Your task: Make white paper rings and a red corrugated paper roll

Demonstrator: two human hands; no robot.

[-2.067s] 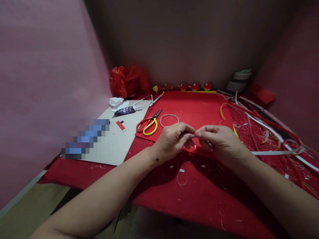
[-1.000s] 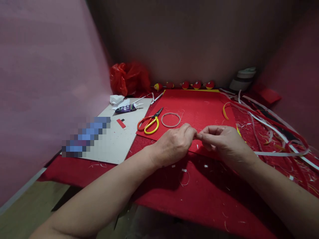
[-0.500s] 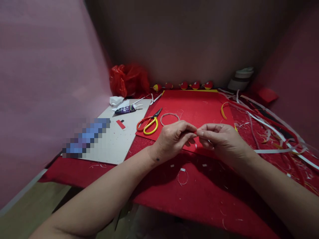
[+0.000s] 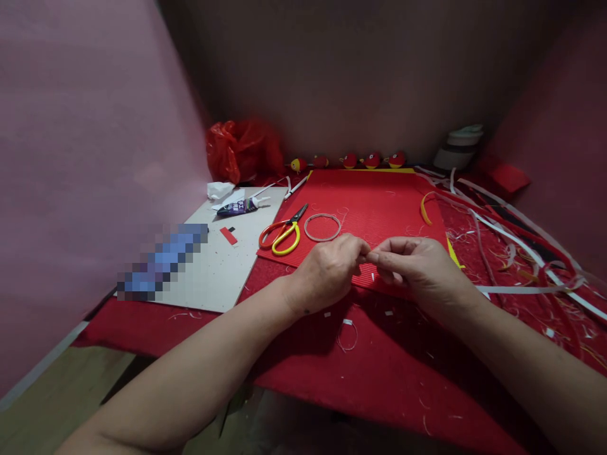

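Observation:
My left hand (image 4: 329, 268) and my right hand (image 4: 417, 265) meet fingertip to fingertip above the near edge of a red corrugated sheet (image 4: 374, 202). Both pinch one tiny piece between thumb and forefinger; in earlier frames it showed red, now the fingers hide it. A thin white ring (image 4: 322, 227) lies on the sheet just beyond my left hand. Orange and yellow scissors (image 4: 281, 234) lie at the sheet's left edge.
A grey board (image 4: 213, 272) at left carries a glue tube (image 4: 239, 206) and a small red slip (image 4: 228, 236). Long paper strips (image 4: 516, 246) sprawl at right. Small red figures (image 4: 372, 160) line the back wall, beside a red bag (image 4: 241, 150). A small thread loop (image 4: 347, 335) lies near the front.
My hands stay pressed together over the sheet's near edge, working the tiny piece with small finger movements. The red bit seen between the fingertips earlier is now covered.

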